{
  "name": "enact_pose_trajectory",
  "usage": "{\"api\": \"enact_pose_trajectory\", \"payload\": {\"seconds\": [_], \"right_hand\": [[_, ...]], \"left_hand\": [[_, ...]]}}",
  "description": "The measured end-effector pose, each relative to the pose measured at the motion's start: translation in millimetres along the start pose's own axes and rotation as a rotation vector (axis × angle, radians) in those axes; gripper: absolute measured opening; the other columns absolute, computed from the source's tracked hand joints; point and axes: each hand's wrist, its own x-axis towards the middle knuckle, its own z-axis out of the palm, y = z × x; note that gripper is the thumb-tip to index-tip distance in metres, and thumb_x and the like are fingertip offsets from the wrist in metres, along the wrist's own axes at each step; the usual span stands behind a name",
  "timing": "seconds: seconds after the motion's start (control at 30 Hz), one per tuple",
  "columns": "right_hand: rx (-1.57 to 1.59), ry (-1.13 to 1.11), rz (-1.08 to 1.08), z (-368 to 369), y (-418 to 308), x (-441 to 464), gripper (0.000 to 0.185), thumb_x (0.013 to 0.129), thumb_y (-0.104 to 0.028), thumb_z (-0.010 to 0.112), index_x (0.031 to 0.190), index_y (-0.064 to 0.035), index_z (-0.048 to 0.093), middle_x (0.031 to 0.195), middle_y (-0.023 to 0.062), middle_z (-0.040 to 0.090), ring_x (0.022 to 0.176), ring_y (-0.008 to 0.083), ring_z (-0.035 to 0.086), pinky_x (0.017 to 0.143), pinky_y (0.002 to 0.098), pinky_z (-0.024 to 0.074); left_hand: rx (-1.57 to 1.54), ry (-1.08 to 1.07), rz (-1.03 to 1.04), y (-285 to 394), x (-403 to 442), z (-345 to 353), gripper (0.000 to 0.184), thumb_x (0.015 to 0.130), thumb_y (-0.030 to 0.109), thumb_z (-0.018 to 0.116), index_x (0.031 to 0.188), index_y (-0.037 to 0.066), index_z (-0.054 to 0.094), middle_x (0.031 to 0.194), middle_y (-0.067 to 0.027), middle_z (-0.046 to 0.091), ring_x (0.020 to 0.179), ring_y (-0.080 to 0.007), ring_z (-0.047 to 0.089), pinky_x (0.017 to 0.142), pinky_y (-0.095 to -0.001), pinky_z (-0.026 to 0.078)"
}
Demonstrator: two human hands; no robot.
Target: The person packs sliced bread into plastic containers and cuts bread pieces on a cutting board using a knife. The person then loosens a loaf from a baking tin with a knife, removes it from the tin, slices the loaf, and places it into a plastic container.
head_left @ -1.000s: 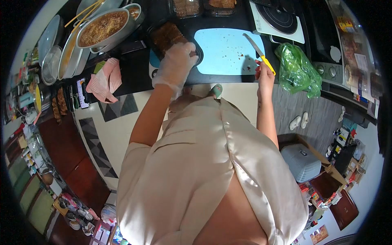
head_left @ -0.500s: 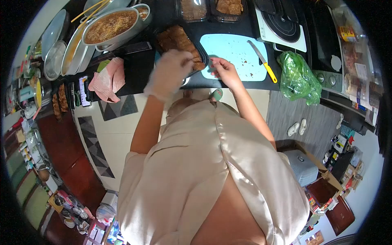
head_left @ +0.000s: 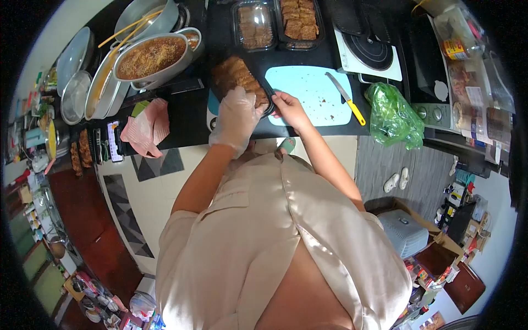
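Observation:
My left hand (head_left: 236, 118), in a clear plastic glove, is bent over the near end of a black plastic tray (head_left: 268, 91). Its fingers are closed at the brown sliced food (head_left: 236, 74) that fills this tray; the fingertips are partly hidden among the pieces. My bare right hand (head_left: 291, 110) pinches the tray's right rim near the corner. Right beside it lies a light blue cutting board (head_left: 308, 91) with brown crumbs and a yellow-handled knife (head_left: 347, 99). Under the tray's left side a flat device with a round knob (head_left: 213, 123) shows in part.
Two containers of brown slices, one (head_left: 255, 27) and another (head_left: 298, 22), stand at the back. A metal pan of sesame-topped food (head_left: 151, 58) is left, near a pink cloth (head_left: 147, 126). On the right are an induction cooker (head_left: 367, 52) and a green plastic bag (head_left: 393, 113).
My left hand has come down onto the food in the tray. My right hand has moved onto the tray's rim and closed on it. The whole view has shifted slightly.

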Motion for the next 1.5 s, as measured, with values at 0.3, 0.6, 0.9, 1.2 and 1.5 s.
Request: {"api": "enact_pose_trajectory", "payload": {"seconds": [0.3,0.6,0.9,1.2,1.5], "right_hand": [[0.155,-0.093,0.041,5.3,-9.8,-2.3,0.029,0.1,-0.015,0.052,0.124,-0.0013,0.06,0.097,0.0052,0.067,0.072,0.0126,0.065,0.065,0.0266,0.0588],[0.318,0.005,-0.001,3.2,-18.3,-20.8,0.032,0.1,-0.014,0.05,0.127,0.0,0.058,0.104,0.0084,0.069,0.072,0.015,0.068,0.065,0.0284,0.0605],[0.344,0.14,-0.099,9.1,-63.6,42.9,0.025,0.102,-0.019,0.049,0.116,-0.0009,0.06,0.105,0.0105,0.069,0.079,0.0217,0.071,0.07,0.0308,0.0597],[0.725,0.357,-0.133,40.7,-73.5,118.6,0.02,0.099,-0.02,0.054,0.106,-0.0017,0.057,0.091,0.0124,0.066,0.059,0.0265,0.068,0.055,0.0336,0.0597],[0.894,0.414,-0.138,36.4,-79.4,116.1,0.026,0.097,-0.022,0.058,0.114,-0.0042,0.05,0.094,0.0088,0.056,0.073,0.028,0.067,0.063,0.0368,0.0568]], "left_hand": [[-0.029,0.051,0.017,-3.1,-6.3,4.1,0.026,0.074,0.024,0.079,0.073,0.004,0.061,0.081,-0.0153,0.056,0.079,-0.0345,0.059,0.068,-0.0451,0.049],[-0.216,0.226,0.056,10.4,-7.2,-49.9,0.021,0.077,0.019,0.078,0.078,0.007,0.06,0.081,-0.012,0.058,0.077,-0.0335,0.06,0.067,-0.0432,0.048],[-0.2,0.35,0.015,-12.3,-9.8,-57.2,0.016,0.083,0.018,0.074,0.082,0.007,0.062,0.084,-0.0103,0.061,0.076,-0.0321,0.059,0.067,-0.0426,0.047],[-0.215,0.287,-0.012,-21.4,-13.6,-56.5,0.015,0.083,0.016,0.073,0.082,0.006,0.061,0.082,-0.0132,0.062,0.076,-0.0343,0.06,0.068,-0.0439,0.047],[-0.256,0.192,-0.031,-27.0,-10.4,-51.8,0.015,0.084,0.016,0.071,0.084,0.006,0.061,0.086,-0.0119,0.064,0.08,-0.0341,0.061,0.072,-0.0431,0.048]]}}
